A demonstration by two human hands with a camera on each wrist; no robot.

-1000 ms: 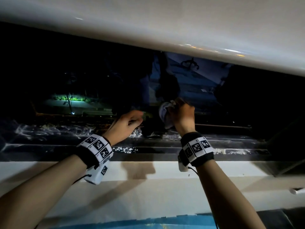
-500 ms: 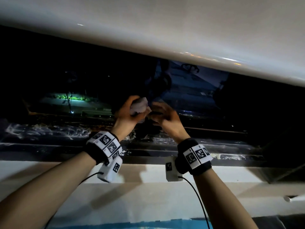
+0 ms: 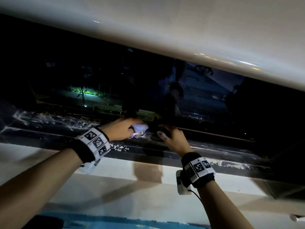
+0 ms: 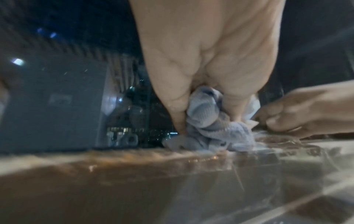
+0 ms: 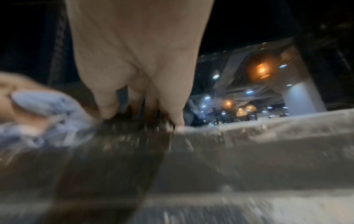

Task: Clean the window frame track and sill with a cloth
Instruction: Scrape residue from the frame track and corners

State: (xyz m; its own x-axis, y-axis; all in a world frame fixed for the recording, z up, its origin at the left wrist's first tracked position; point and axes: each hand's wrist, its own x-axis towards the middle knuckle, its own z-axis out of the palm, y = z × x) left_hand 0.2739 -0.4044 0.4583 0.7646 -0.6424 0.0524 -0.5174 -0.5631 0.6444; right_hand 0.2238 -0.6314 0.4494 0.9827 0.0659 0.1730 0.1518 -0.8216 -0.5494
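A bunched pale blue cloth point(image 3: 140, 128) is gripped in my left hand point(image 3: 130, 130) and pressed down on the dark window track point(image 3: 206, 151). The left wrist view shows fingers and thumb wrapped round the cloth point(image 4: 214, 124), its lower folds touching the wet, dusty track point(image 4: 134, 156). My right hand point(image 3: 165, 131) sits just right of the cloth with nothing in it, its fingertips point(image 5: 109, 112) resting on the track's raised rail. White dust specks point(image 3: 118, 147) lie on the track below my left wrist. The white sill point(image 3: 132, 172) runs under the track.
Dark window glass point(image 3: 99, 76) rises behind the track and reflects indoor lights. A white frame edge point(image 3: 165, 30) hangs overhead. More white residue point(image 3: 231, 164) streaks the track to the right and residue point(image 3: 41, 119) to the left. A blue surface point(image 3: 115, 222) lies below the sill.
The cloth went from my right hand to my left. Both hands then dropped from in front of the glass down onto the track, the left one pressing the cloth down.
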